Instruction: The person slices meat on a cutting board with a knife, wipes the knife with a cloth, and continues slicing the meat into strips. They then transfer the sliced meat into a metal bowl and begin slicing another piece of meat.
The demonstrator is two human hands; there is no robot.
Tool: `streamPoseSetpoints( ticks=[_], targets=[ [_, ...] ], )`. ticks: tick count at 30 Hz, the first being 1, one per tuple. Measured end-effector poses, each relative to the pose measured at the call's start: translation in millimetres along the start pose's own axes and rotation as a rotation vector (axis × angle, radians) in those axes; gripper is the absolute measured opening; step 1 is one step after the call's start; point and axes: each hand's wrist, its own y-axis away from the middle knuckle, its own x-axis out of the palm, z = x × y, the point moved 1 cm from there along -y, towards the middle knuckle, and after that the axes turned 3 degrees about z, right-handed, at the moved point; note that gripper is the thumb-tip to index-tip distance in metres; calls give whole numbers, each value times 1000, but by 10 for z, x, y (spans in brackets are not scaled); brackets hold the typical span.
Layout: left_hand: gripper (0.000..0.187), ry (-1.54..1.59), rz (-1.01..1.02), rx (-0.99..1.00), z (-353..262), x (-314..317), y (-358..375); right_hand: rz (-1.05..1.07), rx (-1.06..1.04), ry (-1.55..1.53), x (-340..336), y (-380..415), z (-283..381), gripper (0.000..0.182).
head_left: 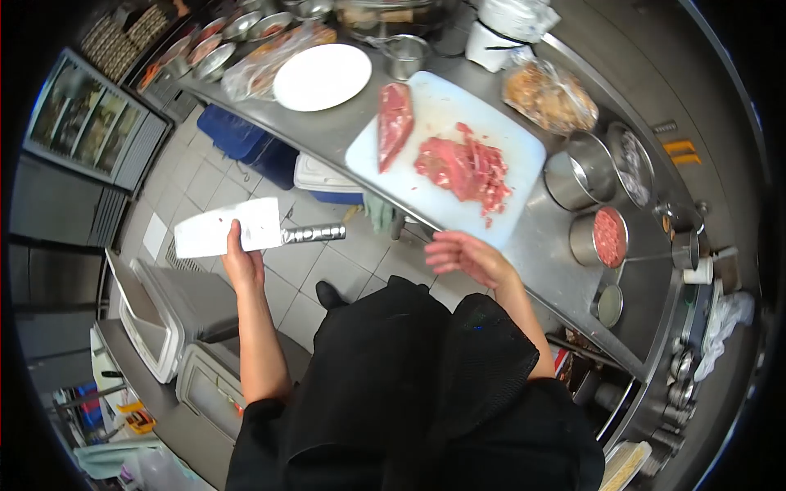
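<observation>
Left of frame: left hand [244,260] gripping cleaver [223,229] by its blade, thumb across the face. Frame centre: right hand [468,258] empty, fingers spread, near cutting board [426,209].

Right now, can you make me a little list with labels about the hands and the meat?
Left hand: holds wide metal cleaver by its blade
Right hand: open, holding nothing
Surface: rectangular white cutting board
On it: long red meat piece, chopped red meat
To its right: round metal pot of pink minced meat
To its left: oval white plate
</observation>
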Motion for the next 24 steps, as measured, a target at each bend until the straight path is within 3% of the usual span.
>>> streamPoseSetpoints(
  ticks=[1, 3, 9, 15, 19, 21, 24],
  targets=[
    [39, -10, -28, 16, 3, -252, 0, 9, 14, 2, 53, -87, -141, 66],
    [40, 4, -76, -6, 66, -806, -14, -252, 367, 216, 96, -284, -482, 59],
    [40, -43, -233, -117, -131, -1707, -85, -646, 528, 514, -336, -1353, -1574, 55],
    [42, -224, -288, -206, -532, -2237, -377, -807, 757, 576, -650, -2264, -2028, 57],
    [48, -321, -287, -207, -722, -2246, -563, -971, 824, 427, -1100, -2589, -2629, 55],
    [48, -348, -273, -181, -740, -2303, -662, -1129, 613, 650, -1342, -2595, -3034, 52],
    [48, -393, -276, -168, -580, -2068, -746, -1156, 498, 653, -989, -2516, -2866, 40]
  ],
)
